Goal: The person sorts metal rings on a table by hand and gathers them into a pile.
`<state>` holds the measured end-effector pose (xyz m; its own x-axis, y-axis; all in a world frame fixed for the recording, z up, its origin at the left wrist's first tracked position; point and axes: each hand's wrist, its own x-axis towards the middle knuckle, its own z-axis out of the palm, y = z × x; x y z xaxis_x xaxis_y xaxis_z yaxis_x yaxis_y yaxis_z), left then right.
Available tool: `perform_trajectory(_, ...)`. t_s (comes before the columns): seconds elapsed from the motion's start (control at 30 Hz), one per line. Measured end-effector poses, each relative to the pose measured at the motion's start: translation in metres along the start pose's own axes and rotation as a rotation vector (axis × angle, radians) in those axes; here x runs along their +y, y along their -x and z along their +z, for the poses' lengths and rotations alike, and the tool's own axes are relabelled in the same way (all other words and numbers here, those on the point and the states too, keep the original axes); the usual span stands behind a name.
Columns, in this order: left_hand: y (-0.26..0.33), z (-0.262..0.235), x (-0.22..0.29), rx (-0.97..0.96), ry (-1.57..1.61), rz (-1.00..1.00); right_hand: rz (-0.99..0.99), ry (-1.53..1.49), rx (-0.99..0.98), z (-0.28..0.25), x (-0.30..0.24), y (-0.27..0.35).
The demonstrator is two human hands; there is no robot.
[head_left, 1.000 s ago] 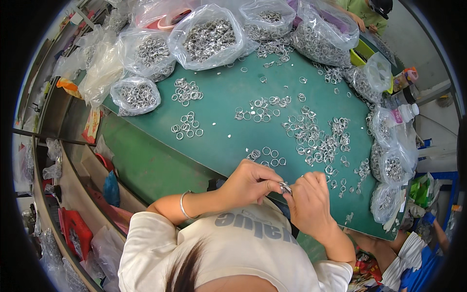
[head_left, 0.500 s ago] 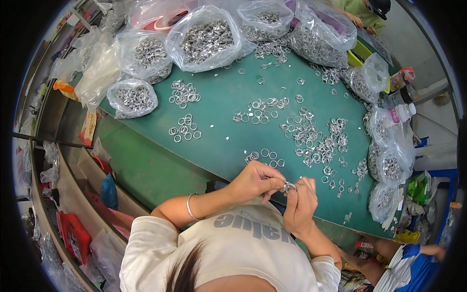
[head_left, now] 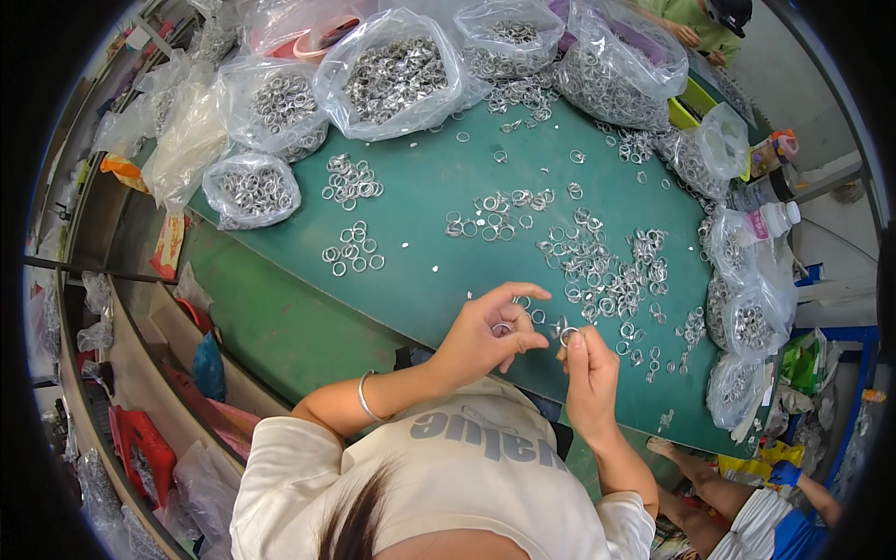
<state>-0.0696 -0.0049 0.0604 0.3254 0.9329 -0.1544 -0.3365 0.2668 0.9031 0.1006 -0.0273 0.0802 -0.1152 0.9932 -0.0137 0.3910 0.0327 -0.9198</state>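
My left hand (head_left: 476, 336) hovers over the near edge of the green table, thumb and forefinger spread apart. A silvery metal ring (head_left: 502, 329) shows inside its curled fingers. To the right, my right hand (head_left: 592, 378) pinches another metal ring (head_left: 568, 337) between thumb and forefinger. A small blurred metal piece shows beside that ring; I cannot make out whether it is joined to it. Several loose rings (head_left: 537, 316) lie just beyond my left hand, partly hidden by it. A large scattered pile of rings (head_left: 607, 271) lies beyond my right hand.
Clear plastic bags full of rings (head_left: 397, 79) line the far side of the green table (head_left: 420, 215). More bags (head_left: 751, 317) stand along its right edge. Smaller ring groups (head_left: 353, 250) lie at left. Another person (head_left: 705, 33) works at far right; someone's legs (head_left: 700, 481) show at lower right.
My hands were together on a ring and have come apart. The left moved slightly up and left with its forefinger lifted; the right keeps a ring. The person at lower right shifted.
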Motion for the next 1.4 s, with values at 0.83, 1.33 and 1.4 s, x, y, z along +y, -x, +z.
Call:
perform_trajectory(0.83,-0.025,-0.048,-0.055,0.380,-0.414,0.091,-0.350,0.516,0.148,-0.010,0.072,-0.030)
perform_trajectory(1.33,-0.027,-0.045,-0.060,0.104,-0.846,0.428,0.259,-0.363,0.029,0.010,0.081,0.005)
perform_trajectory(1.4,-0.019,-0.036,-0.051,0.068,-0.884,0.447,0.356,-0.514,0.033,0.010,0.075,0.001)
